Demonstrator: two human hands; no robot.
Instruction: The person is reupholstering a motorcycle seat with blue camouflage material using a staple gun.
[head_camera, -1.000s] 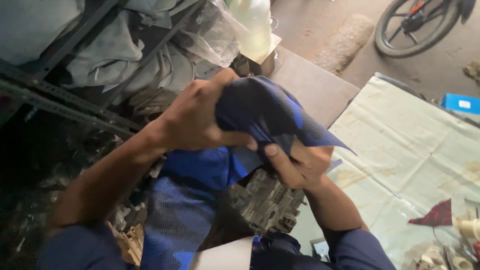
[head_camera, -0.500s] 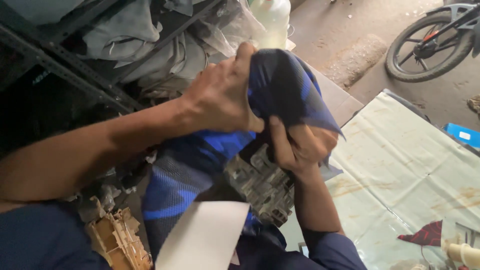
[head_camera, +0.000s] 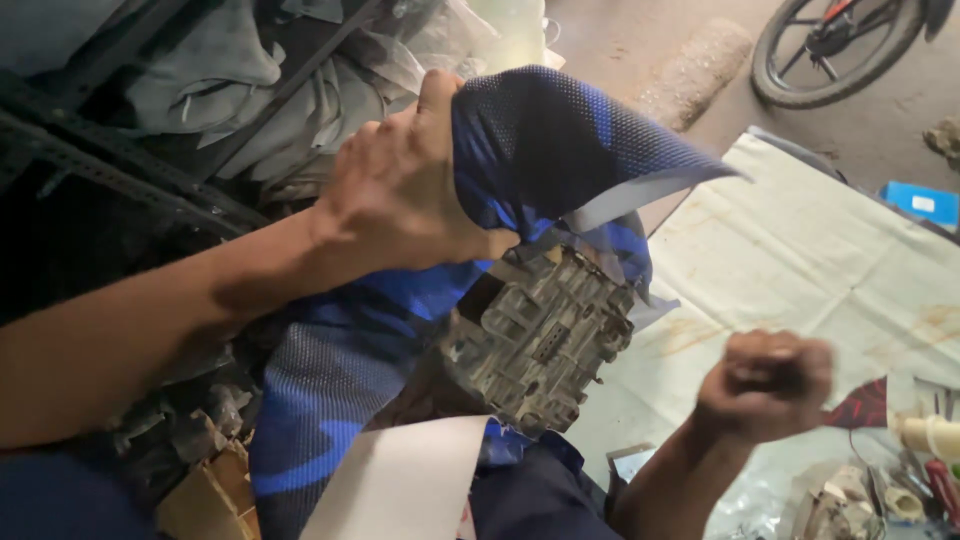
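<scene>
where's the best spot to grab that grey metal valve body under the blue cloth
Probably by the bare lower right edge of the grey metal valve body, coming from the right. The blue cloth, gripped by the left hand, covers its top and left; the fisted right hand is on the open side.

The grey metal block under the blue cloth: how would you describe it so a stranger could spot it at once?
Start at the pale sheet spread across the right side, then look to its left edge. There, just below the left hand gripping the blue mesh cloth, sits the metal block. Among soft fabric, it alone is hard, grey and ribbed with channels and small holes.
</scene>
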